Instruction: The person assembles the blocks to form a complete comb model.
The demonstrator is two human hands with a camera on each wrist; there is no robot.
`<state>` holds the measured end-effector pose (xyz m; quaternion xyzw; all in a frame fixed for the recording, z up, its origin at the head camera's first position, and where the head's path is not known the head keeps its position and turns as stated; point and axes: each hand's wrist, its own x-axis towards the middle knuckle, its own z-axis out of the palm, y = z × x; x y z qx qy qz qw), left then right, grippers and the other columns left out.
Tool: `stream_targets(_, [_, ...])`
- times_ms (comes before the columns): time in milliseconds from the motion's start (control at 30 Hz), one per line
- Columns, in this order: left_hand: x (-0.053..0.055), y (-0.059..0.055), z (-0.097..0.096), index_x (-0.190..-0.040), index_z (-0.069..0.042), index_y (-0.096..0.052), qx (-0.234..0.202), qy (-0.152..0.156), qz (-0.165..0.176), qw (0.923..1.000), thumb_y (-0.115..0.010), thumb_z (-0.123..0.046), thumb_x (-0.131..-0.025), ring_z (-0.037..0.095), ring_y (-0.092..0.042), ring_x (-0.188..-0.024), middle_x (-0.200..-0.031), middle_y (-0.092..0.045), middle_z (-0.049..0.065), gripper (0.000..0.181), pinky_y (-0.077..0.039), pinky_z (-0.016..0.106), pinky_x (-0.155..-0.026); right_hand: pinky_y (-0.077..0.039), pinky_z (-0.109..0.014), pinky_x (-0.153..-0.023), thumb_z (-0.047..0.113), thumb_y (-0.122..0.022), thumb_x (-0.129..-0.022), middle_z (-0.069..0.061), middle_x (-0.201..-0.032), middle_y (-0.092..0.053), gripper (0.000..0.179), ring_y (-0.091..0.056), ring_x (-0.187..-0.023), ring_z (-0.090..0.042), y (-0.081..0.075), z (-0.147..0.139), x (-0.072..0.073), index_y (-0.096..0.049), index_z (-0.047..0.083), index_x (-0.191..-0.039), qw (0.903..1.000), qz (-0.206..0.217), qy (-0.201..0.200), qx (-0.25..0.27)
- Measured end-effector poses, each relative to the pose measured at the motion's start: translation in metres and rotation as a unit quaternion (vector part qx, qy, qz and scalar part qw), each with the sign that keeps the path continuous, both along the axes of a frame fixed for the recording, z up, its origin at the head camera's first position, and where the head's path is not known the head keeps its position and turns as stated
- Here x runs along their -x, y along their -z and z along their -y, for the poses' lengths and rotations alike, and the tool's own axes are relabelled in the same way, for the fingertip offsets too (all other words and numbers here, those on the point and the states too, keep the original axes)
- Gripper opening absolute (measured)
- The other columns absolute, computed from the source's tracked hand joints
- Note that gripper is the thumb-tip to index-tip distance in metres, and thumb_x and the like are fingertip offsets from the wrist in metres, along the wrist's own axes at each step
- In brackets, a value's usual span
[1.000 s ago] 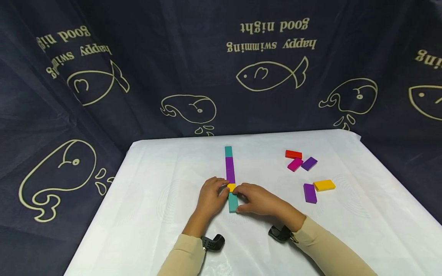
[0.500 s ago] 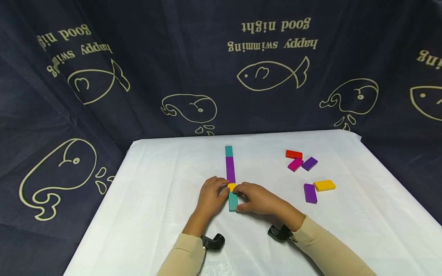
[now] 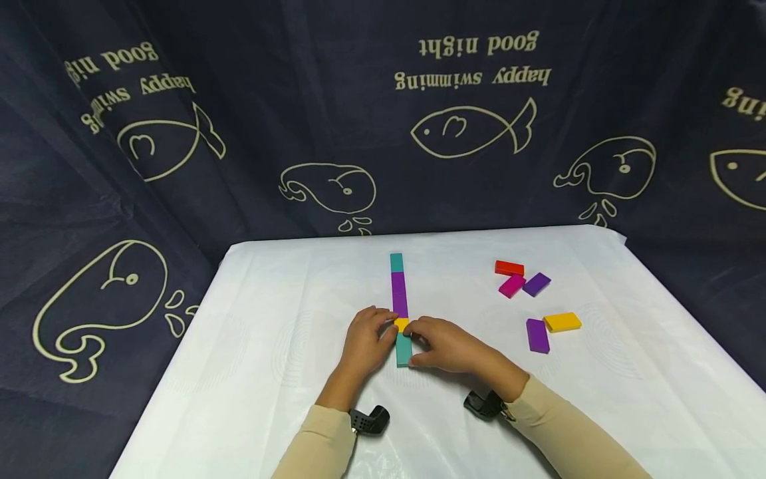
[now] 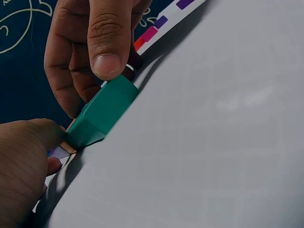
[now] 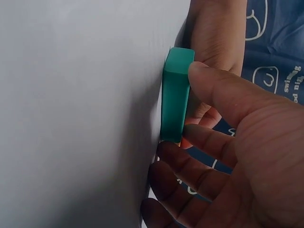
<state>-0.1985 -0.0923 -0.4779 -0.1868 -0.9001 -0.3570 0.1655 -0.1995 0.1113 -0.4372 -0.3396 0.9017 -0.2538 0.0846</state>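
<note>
Compared with second ago, hardly any change: hands, row, loose blocks in same places. Right hand (image 3: 449, 344) pinches near teal block (image 3: 403, 351) by its ends, partly covering its right side. Left hand (image 3: 362, 342) curls thumb and index about yellow block (image 3: 401, 324) at near teal block's far end; exact contact hard to see. Beyond near teal block, in line: purple section (image 3: 399, 296), far teal block (image 3: 396, 263). Well right of it: loose purple block (image 3: 538, 336) beside loose yellow block (image 3: 562, 322); farther off, red block (image 3: 509, 267), magenta block (image 3: 512, 286), violet block (image 3: 536, 284) clustered.
</note>
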Motion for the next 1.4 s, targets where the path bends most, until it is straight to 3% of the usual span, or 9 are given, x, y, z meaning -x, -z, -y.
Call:
stream_targets(267, [0.001, 0.000, 0.000, -0.114, -0.005, -0.073, -0.001, 0.002, -0.007, 1.0000, -0.068, -0.013, -0.090, 0.038, -0.056, -0.119, -0.113, -0.069, 0.010, 0.025, -0.040, 0.051, -0.106, -0.050, -0.040, -0.093, 0.028, -0.081, -0.084, -0.001, -0.109, -0.065, 0.045, -0.057, -0.097, -0.017, -0.001, -0.001, 0.000, -0.065, 0.006, -0.119, 0.9999, 0.004, -0.007, 0.009])
stream_targets(500, [0.000, -0.001, 0.001, -0.115, -0.004, -0.072, -0.012, 0.008, -0.005, 0.9999, -0.069, -0.014, -0.089, 0.040, -0.056, -0.120, -0.111, -0.070, 0.010, 0.028, -0.040, 0.052, -0.106, -0.050, -0.035, -0.083, 0.026, -0.079, -0.085, 0.000, -0.100, -0.062, 0.043, -0.054, -0.090, -0.018, -0.007, -0.009, 0.005, -0.064, 0.005, -0.120, 0.9992, 0.026, -0.006, 0.030])
stream_targets(600, [0.000, -0.002, 0.001, -0.117, -0.005, -0.071, -0.015, 0.013, 0.014, 0.9997, -0.069, -0.017, -0.090, 0.039, -0.055, -0.121, -0.115, -0.070, 0.010, 0.030, -0.039, 0.052, -0.107, -0.051, -0.037, -0.085, 0.027, -0.078, -0.086, -0.001, -0.102, -0.063, 0.044, -0.056, -0.092, -0.019, -0.011, -0.019, 0.009, -0.064, 0.005, -0.122, 0.9988, 0.028, 0.013, 0.038])
stream_targets(800, [-0.006, -0.010, 0.002, -0.126, -0.007, -0.067, -0.034, 0.032, 0.097, 0.9942, -0.066, -0.020, -0.094, 0.035, -0.053, -0.125, -0.125, -0.066, 0.011, 0.035, -0.038, 0.053, -0.108, -0.052, -0.044, -0.089, 0.028, -0.073, -0.090, -0.009, -0.115, -0.065, 0.043, -0.061, -0.100, -0.025, -0.019, -0.053, 0.018, -0.062, 0.004, -0.125, 0.9963, 0.020, 0.061, 0.058])
stream_targets(900, [-0.013, -0.014, 0.005, -0.129, -0.006, -0.065, -0.016, 0.037, 0.126, 0.9912, -0.066, -0.022, -0.094, 0.037, -0.049, -0.129, -0.129, -0.063, 0.014, 0.039, -0.035, 0.055, -0.109, -0.052, -0.046, -0.089, 0.027, -0.071, -0.092, -0.012, -0.118, -0.065, 0.042, -0.061, -0.100, -0.026, -0.023, -0.077, 0.022, -0.062, 0.004, -0.126, 0.9936, 0.018, 0.092, 0.063])
stream_targets(1133, [-0.029, -0.019, 0.006, -0.130, -0.003, -0.063, 0.036, 0.064, 0.130, 0.9888, -0.068, -0.023, -0.092, 0.043, -0.044, -0.133, -0.132, -0.059, 0.019, 0.044, -0.028, 0.060, -0.112, -0.049, -0.046, -0.083, 0.024, -0.072, -0.091, -0.017, -0.115, -0.066, 0.041, -0.060, -0.104, -0.033, -0.027, -0.133, 0.027, -0.063, 0.000, -0.123, 0.9850, -0.026, 0.155, 0.070])
stream_targets(1400, [-0.036, -0.015, 0.005, -0.129, -0.004, -0.065, 0.036, 0.065, 0.120, 0.9901, -0.069, -0.023, -0.091, 0.045, -0.042, -0.133, -0.134, -0.057, 0.022, 0.043, -0.028, 0.064, -0.110, -0.051, -0.058, -0.088, 0.029, -0.071, -0.092, -0.023, -0.123, -0.061, 0.047, -0.056, -0.110, -0.041, -0.027, -0.180, 0.018, -0.060, -0.002, -0.126, 0.9768, 0.001, 0.211, 0.038])
